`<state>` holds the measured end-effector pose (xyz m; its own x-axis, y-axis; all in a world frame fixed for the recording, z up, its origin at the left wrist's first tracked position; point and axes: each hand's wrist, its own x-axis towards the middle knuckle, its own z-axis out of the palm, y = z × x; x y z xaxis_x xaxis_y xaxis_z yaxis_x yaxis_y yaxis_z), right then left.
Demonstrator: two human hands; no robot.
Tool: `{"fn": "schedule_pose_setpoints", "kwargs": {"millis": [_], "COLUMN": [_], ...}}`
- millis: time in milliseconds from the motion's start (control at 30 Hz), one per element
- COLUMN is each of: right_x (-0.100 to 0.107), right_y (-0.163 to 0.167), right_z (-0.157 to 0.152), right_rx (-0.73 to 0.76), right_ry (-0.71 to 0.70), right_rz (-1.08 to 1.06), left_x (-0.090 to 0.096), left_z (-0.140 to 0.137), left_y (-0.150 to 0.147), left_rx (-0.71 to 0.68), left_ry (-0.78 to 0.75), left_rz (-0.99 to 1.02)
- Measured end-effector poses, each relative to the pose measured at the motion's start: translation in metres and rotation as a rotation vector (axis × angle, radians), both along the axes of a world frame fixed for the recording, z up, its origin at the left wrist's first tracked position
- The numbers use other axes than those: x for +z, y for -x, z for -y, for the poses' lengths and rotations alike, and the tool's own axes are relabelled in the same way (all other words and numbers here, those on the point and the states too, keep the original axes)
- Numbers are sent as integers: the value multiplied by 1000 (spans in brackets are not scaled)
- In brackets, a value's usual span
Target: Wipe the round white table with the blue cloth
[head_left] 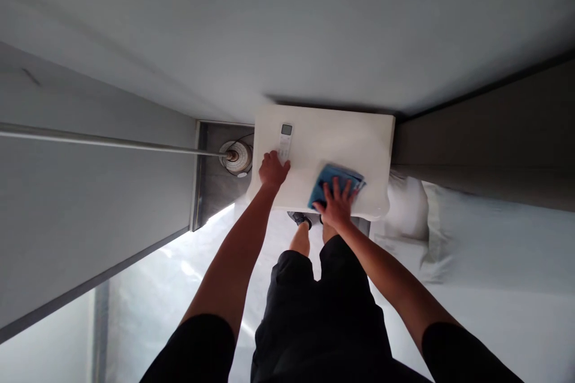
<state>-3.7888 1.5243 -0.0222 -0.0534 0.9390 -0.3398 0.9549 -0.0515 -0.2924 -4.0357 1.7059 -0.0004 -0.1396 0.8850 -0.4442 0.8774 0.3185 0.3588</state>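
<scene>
The left hand [273, 171] hides the lower end of a remote [286, 136] on the white table [348, 136]; whether it grips, I cannot tell. The right hand [338, 209], fingers spread, partly covers a blurred blue cloth [329, 175] near the table's front edge.

Bedroom, by the look: bed [498, 245] and pillow [406, 206] on right, small white table [341, 140] beside, with remote [286, 131]. Home or hotel unclear.

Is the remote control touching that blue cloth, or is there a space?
Apart. The head view shows a strip of white tabletop between the remote control and the blue cloth.
</scene>
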Motion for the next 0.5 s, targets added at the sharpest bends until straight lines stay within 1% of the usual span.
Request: {"fn": "schedule_pose_setpoints", "kwargs": {"millis": [67, 100, 167, 200, 233, 267, 300, 367, 433, 467, 500], "right_x": [3, 5, 8, 11, 14, 18, 21, 24, 20, 16, 12], "right_y": [18, 17, -6, -24, -45, -67, -86, -110, -112, -105, -93], "right_z": [-14, -20, -30, -32, -32, -28, -22, 1, 31, 46, 60], "right_rx": [294, 423, 616, 664, 678, 659, 610, 477, 356, 321, 308], "right_ry": [2, 5, 26, 37, 45, 44, 34, -6, -44, -58, -68], "right_rz": [-109, -150, -183, -165, -125, -69, -5, 99, 132, 121, 95], "left_x": [1, 3, 13, 19, 26, 33, 41, 54, 68, 76, 85], "left_z": [7, 14, 37, 54, 78, 106, 141, 226, 328, 383, 439], "left_y": [6, 13, 35, 51, 70, 90, 112, 154, 184, 191, 191], "left_rx": [-17, -21, -16, -7, 0, 14, 41, 118, 255, 343, 433], "left_ry": [-9, -14, -27, -33, -32, -24, 6, 148, 349, 456, 543], "left_rz": [3, 1, 12, 24, 46, 61, 51, -7, -72, -94, -103]}}
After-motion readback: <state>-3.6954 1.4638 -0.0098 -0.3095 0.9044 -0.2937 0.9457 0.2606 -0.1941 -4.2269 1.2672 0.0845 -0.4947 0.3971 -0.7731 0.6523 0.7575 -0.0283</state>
